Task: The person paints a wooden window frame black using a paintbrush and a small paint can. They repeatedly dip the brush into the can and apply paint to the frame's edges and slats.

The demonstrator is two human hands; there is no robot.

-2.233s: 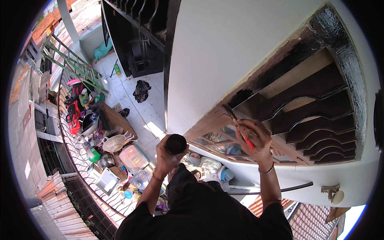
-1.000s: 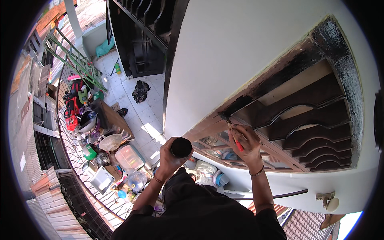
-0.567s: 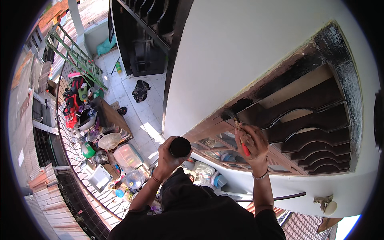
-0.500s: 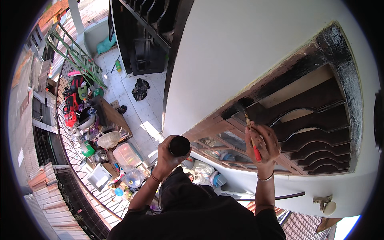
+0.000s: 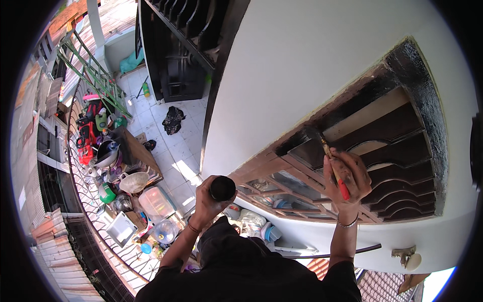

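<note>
My left hand (image 5: 206,200) is closed around a small can of black paint (image 5: 223,189), held upright beside the wall. Between the fingers of my right hand (image 5: 350,176) is a paintbrush (image 5: 342,187) with a red-tipped handle. Its dark bristles touch the wooden frame (image 5: 289,142) of a window set in the white wall. Wet-looking black paint covers the frame's far right corner, while the near lower stretch shows brown wood. Curved dark slats (image 5: 390,143) fill the upper part of the window, right by my right hand; glass panes sit lower down.
White wall (image 5: 271,75) spreads beyond the window. On the tiled floor at left are a green ladder (image 5: 95,75), a black plastic bag (image 5: 173,120), a clear storage box (image 5: 157,204) and household clutter along a curved railing (image 5: 75,171). A wall lamp (image 5: 410,257) sticks out at lower right.
My right hand and the paintbrush have moved right along the window frame, the bristles still against it. The view has shifted slightly; my left hand keeps its hold on the can.
</note>
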